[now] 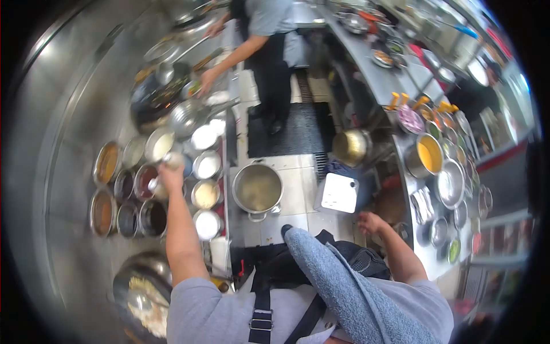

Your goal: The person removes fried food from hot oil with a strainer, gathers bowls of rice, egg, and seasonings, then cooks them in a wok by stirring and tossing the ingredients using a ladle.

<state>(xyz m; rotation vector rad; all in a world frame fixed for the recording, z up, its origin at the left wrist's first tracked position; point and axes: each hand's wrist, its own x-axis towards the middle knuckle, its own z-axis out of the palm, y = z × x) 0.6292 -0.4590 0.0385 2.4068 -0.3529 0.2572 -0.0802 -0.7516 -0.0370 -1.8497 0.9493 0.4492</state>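
Observation:
My left hand is closed around a pale, bottle-like container, held over the cluster of seasoning pots on the left counter. Its exact kind is blurred. Around it stand a pot of creamy white contents, a pot of dark red sauce and a pot of very dark liquid. White-filled tubs line the counter edge. My right hand hangs at the right with loosely bent fingers and nothing visible in it, below a white square lid.
A large two-handled pot of cloudy liquid stands on the tiled floor ahead. Beyond it, a co-worker works at a wok. The right counter carries a pot of orange liquid and several bowls. A wok with pale food sits lower left.

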